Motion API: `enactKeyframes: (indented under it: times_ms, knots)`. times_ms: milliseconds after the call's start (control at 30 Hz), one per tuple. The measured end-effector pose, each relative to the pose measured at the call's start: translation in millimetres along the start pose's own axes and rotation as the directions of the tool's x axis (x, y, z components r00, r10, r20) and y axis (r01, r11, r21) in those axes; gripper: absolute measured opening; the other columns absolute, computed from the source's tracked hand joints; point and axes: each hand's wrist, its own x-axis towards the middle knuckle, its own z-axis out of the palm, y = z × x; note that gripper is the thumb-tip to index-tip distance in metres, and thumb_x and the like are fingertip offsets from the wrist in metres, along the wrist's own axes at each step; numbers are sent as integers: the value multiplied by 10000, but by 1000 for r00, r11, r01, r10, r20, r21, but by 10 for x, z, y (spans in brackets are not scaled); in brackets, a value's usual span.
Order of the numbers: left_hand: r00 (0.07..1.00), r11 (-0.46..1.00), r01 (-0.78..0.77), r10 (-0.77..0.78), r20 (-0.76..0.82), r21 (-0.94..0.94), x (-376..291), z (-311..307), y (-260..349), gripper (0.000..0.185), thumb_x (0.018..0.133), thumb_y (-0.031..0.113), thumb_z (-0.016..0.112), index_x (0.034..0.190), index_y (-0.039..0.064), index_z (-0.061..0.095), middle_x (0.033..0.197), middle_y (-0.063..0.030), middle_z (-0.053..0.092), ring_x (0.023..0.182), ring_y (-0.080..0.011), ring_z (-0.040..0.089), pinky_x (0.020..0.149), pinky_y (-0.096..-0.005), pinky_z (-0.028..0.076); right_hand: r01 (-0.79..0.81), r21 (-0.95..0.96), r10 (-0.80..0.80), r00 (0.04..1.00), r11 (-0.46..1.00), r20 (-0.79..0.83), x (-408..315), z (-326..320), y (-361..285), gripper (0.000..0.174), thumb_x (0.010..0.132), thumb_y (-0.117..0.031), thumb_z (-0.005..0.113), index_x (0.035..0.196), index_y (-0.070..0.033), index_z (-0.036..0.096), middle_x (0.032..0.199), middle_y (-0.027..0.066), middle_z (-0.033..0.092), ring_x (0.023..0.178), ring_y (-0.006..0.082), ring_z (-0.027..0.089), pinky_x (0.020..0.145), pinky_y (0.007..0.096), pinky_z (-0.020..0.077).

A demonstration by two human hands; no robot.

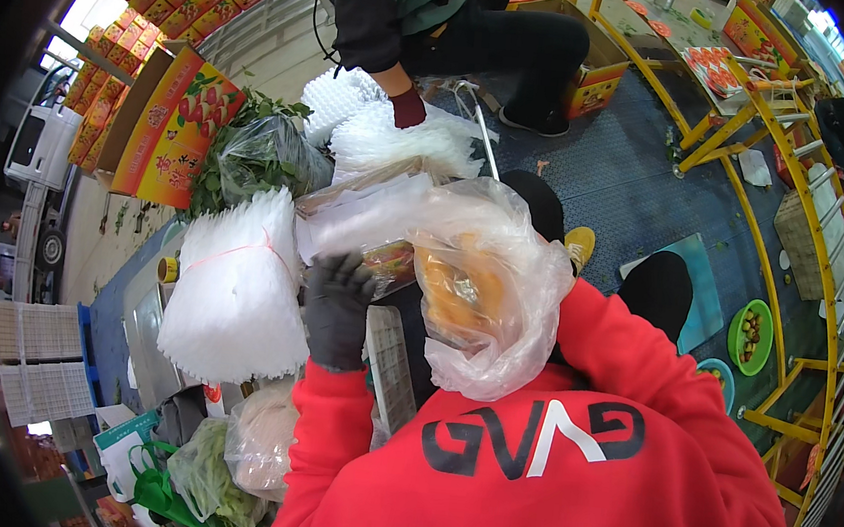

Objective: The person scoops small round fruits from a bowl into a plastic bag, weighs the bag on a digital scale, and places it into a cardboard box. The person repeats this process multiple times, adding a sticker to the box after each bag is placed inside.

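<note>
My left hand (339, 313), in a dark grey glove, is raised with its fingers slightly spread and blurred; nothing shows in it. Just left of it lies a thick bundle of white foam netting sleeves (235, 296), tied with a thin pink band. A clear plastic bag (494, 345) stands in front of my chest, with an orange-yellow item (462, 282) inside that I cannot identify. My right sleeve reaches behind this bag, and the hand itself is hidden. Beyond the bag are white sheets (366, 217) over a cardboard piece, and a white plastic crate edge (390, 366).
A co-worker's gloved hand (409, 108) rests on loose foam netting (395, 137). A printed fruit carton (178, 129) and bagged leafy greens (265, 159) stand left. Yellow metal roller frames (811, 200) run along the right, near a green basin of fruit (750, 337).
</note>
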Motion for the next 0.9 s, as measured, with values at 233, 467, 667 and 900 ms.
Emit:
enactKeyframes:
  times_ms: [233,467,667,900]
  knots:
    - [850,889,459,-434,300,-14,104,274,-706,463,948,330,492,1289,20,439,1225,-118,545,1081,-221,562,944,-352,464,40,-454,-81,994,890,-70,-13,96,-19,227,838,-106,641,1045,-27,588,611,-17,538,389,48,395,364,196,302]
    - [896,857,443,-416,156,-264,240,430,-407,426,934,272,491,1281,27,458,1228,-133,556,1104,-263,562,956,-397,465,188,-458,-347,891,869,-293,-144,15,-447,146,831,-63,663,897,-29,538,667,25,544,396,42,382,347,195,287]
    - [994,992,66,-56,92,-106,371,426,-542,420,962,308,480,1292,50,440,1231,-113,530,1101,-249,546,941,-396,469,206,-736,-591,745,645,-309,-316,72,-615,171,821,-96,682,947,-23,591,667,-3,540,465,30,446,371,174,322]
    - [981,976,163,-144,133,-144,281,748,-879,509,955,371,492,1338,51,388,1277,-81,490,1141,-221,512,967,-363,434,11,-801,-350,903,599,-250,-460,218,-450,313,788,-209,703,1013,-17,600,635,-4,541,498,42,468,417,203,348]
